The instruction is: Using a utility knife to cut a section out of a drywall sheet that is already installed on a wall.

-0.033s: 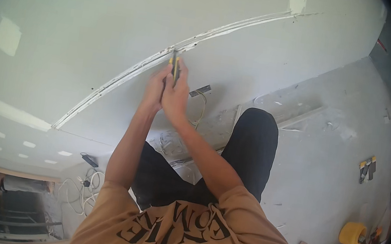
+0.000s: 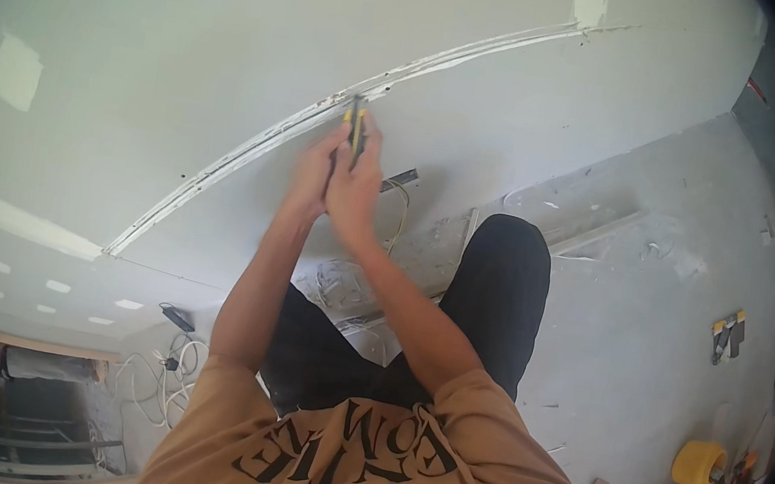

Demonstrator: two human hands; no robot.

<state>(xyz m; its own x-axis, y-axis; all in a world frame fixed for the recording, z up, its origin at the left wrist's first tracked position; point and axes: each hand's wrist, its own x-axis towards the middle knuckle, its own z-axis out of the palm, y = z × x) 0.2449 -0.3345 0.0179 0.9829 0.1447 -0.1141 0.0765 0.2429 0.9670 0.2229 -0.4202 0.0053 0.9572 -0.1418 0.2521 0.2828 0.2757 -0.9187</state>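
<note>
A yellow-and-black utility knife [image 2: 357,127] points up at the wall, its tip against a long groove [image 2: 268,136] with ragged white edges. My right hand [image 2: 352,195] is closed round the handle. Pressed against it from the left, my left hand [image 2: 312,173] is also closed on the knife; its fingers are partly hidden. The groove runs slantwise across the pale board wall [image 2: 226,48], from lower left to upper right, with small dark spots along it.
Below the groove is a dark wall slot [image 2: 399,180] with pale cables hanging. The grey floor [image 2: 618,377] holds scraps, a putty knife set [image 2: 726,336] and a yellow roll [image 2: 699,464]. A power strip [image 2: 178,317] and coiled white cables [image 2: 174,375] lie left of my legs.
Both hands and the knife have shifted slightly to the right and up along the groove. The rest looks the same.
</note>
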